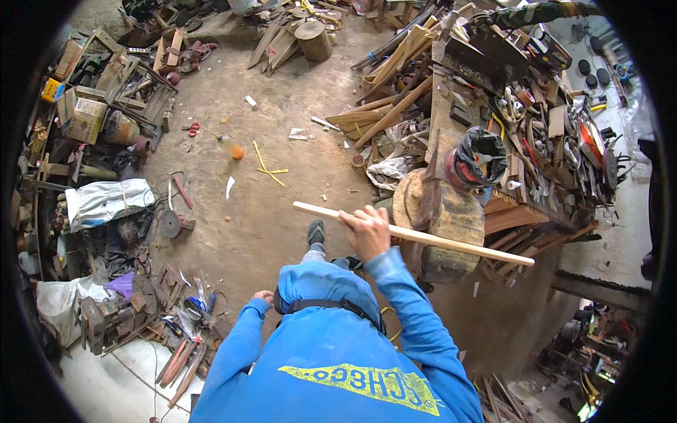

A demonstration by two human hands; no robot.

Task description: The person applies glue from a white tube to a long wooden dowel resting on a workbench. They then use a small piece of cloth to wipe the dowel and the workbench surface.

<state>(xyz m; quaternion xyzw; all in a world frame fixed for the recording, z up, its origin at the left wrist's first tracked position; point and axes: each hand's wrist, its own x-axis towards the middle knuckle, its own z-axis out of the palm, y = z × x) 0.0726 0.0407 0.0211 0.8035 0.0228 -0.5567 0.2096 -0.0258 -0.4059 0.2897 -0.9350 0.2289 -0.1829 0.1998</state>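
In the head view, the right hand (368, 233) is raised in front of the body with its fingers curled closed around a long, slim wooden stick (458, 244), pale and smooth-looking, with blunt ends. The grip sits nearer the stick's left end; the longer part slants down to the right across a thick, rounded log (451, 236) with a worn, rough surface, and whether the two touch cannot be told. The left hand (264, 297) hangs low beside the hip, partly hidden by the blue sleeve (238, 338); how far its fingers are open, or whether they hold anything, cannot be told. Above the log stands a red bucket (457, 173) lined with crinkled black plastic (486, 146). Thin yellow strips (269, 171) lie crossed on the dusty, stained floor (268, 204), near red-handled scissors (194, 129). Farther left rests a creased white sack bundle (109, 203).
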